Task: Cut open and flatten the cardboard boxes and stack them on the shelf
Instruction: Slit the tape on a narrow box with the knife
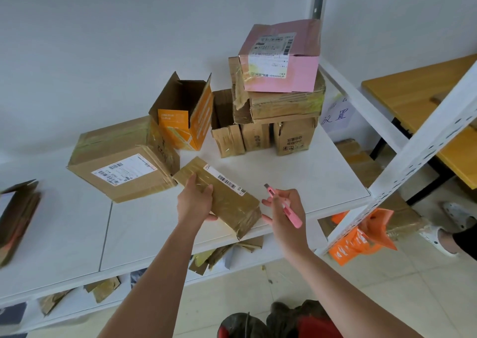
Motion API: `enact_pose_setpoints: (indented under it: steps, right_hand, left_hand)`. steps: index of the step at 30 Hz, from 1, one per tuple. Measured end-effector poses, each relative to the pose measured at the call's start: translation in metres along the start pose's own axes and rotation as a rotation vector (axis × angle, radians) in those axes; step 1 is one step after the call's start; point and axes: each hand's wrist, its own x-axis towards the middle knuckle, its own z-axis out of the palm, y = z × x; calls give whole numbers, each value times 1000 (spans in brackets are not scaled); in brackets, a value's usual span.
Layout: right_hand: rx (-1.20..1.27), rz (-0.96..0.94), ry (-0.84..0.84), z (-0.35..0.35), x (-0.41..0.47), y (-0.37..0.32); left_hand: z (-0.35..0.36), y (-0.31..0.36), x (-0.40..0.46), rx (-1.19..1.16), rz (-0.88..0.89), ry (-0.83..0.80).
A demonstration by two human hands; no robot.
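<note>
The cutting step is about to start. The left hand (195,201) grips the small taped box (222,197) lying at the near edge of the shelf (296,172), fingers curled over its left side. Just right of it, the right hand (285,208) is clamped round a pink knife (284,204), tip pointing far-left; the blade seems extended, though it's small. Next, the tip must meet the tape seam.

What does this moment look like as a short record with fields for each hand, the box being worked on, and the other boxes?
left hand: grips the taped box
right hand: holds pink utility knife, apart from the box
taped box: sealed, barcode label, on white shelf
other boxes: pink box tops the stack; orange box stands open
</note>
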Motion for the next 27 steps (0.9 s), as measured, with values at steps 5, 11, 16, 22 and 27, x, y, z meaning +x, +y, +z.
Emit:
enact_pose_setpoints:
  steps: [5, 11, 16, 22, 27]
  right_hand:
    - [43, 22, 28, 1, -6, -3]
    - [65, -83, 59, 10, -16, -1]
    - [66, -76, 8, 14, 13, -14]
    - [131, -4, -103, 17, 47, -14]
    - [163, 46, -101, 3, 49, -3]
  left_hand:
    - [-8, 2, 20, 328, 152, 87]
    - [-15, -8, 31, 290, 210, -29]
    - [-26, -16, 23, 455, 36, 64]
    - [-18, -25, 26, 605, 329, 106]
    - [-7, -38, 31, 691, 323, -82]
